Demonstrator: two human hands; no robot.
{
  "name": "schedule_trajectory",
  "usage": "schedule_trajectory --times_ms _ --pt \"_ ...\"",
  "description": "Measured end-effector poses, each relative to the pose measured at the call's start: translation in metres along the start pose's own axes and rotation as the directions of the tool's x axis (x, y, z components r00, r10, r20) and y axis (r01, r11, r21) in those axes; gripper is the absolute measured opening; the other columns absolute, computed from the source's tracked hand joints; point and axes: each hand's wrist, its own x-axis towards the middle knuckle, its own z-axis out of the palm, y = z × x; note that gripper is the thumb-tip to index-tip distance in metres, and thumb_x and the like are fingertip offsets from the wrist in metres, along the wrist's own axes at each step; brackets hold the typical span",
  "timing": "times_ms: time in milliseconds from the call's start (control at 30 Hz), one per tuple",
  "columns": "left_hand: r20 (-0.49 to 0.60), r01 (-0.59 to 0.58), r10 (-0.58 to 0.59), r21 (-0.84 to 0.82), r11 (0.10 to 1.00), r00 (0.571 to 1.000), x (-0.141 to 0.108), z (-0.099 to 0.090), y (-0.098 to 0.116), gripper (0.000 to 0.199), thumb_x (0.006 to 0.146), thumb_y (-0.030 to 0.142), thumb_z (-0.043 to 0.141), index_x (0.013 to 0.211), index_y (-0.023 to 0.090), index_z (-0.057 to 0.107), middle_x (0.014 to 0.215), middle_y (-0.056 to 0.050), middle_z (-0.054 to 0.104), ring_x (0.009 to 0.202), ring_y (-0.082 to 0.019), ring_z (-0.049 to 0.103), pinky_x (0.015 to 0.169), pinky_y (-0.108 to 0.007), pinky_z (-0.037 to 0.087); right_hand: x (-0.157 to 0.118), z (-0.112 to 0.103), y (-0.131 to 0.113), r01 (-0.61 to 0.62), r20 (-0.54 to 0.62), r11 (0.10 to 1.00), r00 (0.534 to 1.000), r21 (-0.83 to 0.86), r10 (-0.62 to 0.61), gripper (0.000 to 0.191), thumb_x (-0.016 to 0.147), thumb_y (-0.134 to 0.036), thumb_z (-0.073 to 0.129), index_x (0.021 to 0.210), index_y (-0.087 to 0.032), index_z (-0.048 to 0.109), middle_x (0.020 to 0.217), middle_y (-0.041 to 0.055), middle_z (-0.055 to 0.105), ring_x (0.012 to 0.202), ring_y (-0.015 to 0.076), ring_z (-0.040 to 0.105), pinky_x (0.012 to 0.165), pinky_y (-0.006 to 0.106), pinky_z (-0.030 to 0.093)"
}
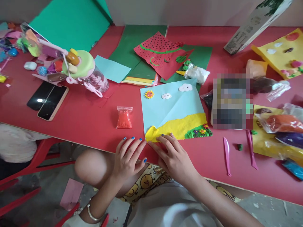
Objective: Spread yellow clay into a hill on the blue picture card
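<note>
A light blue paper sheet lies before me with a small clay sun and two white clay clouds on it. Across its lower part spreads yellow clay, beside a green clay patch with small flowers. My right hand rests its fingers on the yellow clay at the lower edge. My left hand lies with fingers stretched out at the sheet's lower left corner, its index fingertip near the clay. A bag of red clay lies just beyond my left hand.
Pink plastic knife, green clay bit and another pink tool lie at right, near bagged clay. A blurred-out device sits beside the sheet. At left are a phone and lidded cup; behind, a red decorated sheet.
</note>
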Motion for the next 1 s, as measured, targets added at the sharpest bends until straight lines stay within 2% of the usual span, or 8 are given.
schedule_trajectory --times_ms 267,533,733,1000 --pt "0.006 0.112 -0.112 -0.066 0.991 0.994 0.000 0.001 0.003 0.044 0.094 0.033 0.045 0.132 0.016 0.058 0.118 -0.013 0.067 0.116 -0.027 0.055 0.109 -0.044 0.037 0.000 0.000 0.000 -0.013 0.023 1.000 1.000 0.005 0.013 0.050 0.087 -0.014 0.052 0.137 -0.019 0.056 0.118 0.0121 0.058 0.118 0.0274 0.048 0.110 0.051 0.043" --pt "0.030 0.102 -0.100 -0.074 0.992 0.995 0.000 0.001 0.004 0.041 0.093 0.031 0.047 0.130 0.021 0.061 0.120 -0.010 0.066 0.117 -0.026 0.055 0.110 -0.043 0.036 -0.001 0.003 -0.001 -0.005 0.020 0.999 1.000 -0.032 0.006 0.049 0.088 -0.017 0.054 0.136 -0.018 0.057 0.119 0.0136 0.057 0.118 0.0289 0.047 0.109 0.052 0.044" --pt "0.007 0.116 -0.116 -0.061 0.991 0.993 -0.002 0.000 0.006 0.042 0.093 0.032 0.047 0.131 0.017 0.059 0.119 -0.013 0.066 0.116 -0.027 0.055 0.109 -0.045 0.036 -0.001 0.003 -0.001 -0.013 0.017 1.000 1.000 -0.026 0.013 0.048 0.086 -0.015 0.055 0.134 -0.018 0.058 0.118 0.0130 0.057 0.118 0.0287 0.047 0.109 0.052 0.044" --pt "0.009 0.136 -0.136 -0.035 0.990 0.991 -0.002 -0.001 0.013 0.041 0.093 0.031 0.049 0.131 0.020 0.061 0.121 -0.011 0.066 0.117 -0.026 0.056 0.110 -0.044 0.035 -0.001 0.002 -0.001 -0.013 0.024 1.000 1.000 -0.025 0.014 0.049 0.087 -0.017 0.055 0.136 -0.019 0.056 0.118 0.0132 0.058 0.118 0.0288 0.047 0.109 0.052 0.044"
